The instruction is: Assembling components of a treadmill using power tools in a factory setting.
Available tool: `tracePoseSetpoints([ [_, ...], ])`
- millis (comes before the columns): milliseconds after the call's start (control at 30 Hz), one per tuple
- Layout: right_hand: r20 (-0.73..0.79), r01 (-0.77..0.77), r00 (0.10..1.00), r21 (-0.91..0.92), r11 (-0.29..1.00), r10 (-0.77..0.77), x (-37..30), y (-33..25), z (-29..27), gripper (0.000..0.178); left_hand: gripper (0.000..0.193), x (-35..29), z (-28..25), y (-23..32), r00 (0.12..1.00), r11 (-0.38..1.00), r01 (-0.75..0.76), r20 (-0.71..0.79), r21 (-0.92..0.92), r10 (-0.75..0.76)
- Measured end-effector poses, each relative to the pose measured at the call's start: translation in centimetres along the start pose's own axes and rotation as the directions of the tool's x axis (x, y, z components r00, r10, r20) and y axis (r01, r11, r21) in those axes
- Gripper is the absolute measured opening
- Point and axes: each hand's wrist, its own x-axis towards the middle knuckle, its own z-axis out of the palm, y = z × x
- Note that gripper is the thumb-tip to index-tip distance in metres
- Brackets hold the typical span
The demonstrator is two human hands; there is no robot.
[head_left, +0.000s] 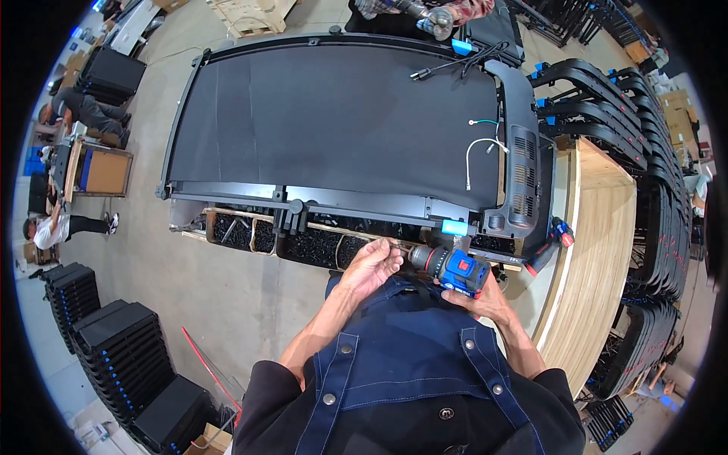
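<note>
My right hand [485,302] is wrapped round a blue and black cordless drill [461,271], its chuck facing left. At the drill's tip, my left hand [371,267] has thumb and fingers pinched together; whatever is between them is too small to make out. Just beyond both hands stretches a treadmill deck [334,121] with a black belt and a dark side rail. Bins of small black screws [311,246] sit in a row between the deck and me.
A vented black motor cover [523,178] closes the deck's right end, with loose cables [478,155] before it. A wooden crate [591,258] and stacked black frames [652,189] stand right. Across the deck, another person's hand [470,9] is near a power tool [434,21]. Black parts [121,334] are piled left.
</note>
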Motion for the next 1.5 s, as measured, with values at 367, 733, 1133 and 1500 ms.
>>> tracePoseSetpoints([
  [367, -0.055, -0.044, 0.998, -0.217, 0.975, 0.033, -0.6, -2.8, -1.6, 0.039, 0.029, 1.9, 4.4, -0.6, 0.976, 0.861, -0.125, -0.093, 0.492, 0.195],
  [733, -0.079, -0.194, 0.98, -0.59, 0.784, 0.183, 3.0, -9.0, -5.4, 0.035, 0.035, 4.9, 7.5, -2.2, 0.961, 0.961, 0.268, 0.057, 0.074, -0.272],
  [1133, -0.004, -0.159, 0.96, -0.834, 0.529, 0.281, 8.8, -11.9, -4.9, 0.029, 0.034, 6.2, 5.6, -2.1, 0.961, 0.961, 0.274, 0.028, -0.036, -0.274],
  [1500, -0.048, -0.193, 0.929, -0.91, 0.368, 0.367, 10.5, -13.2, -3.6, 0.054, 0.033, 5.0, 4.1, -1.1, 0.948, 0.927, 0.291, 0.06, 0.237, -0.313],
])
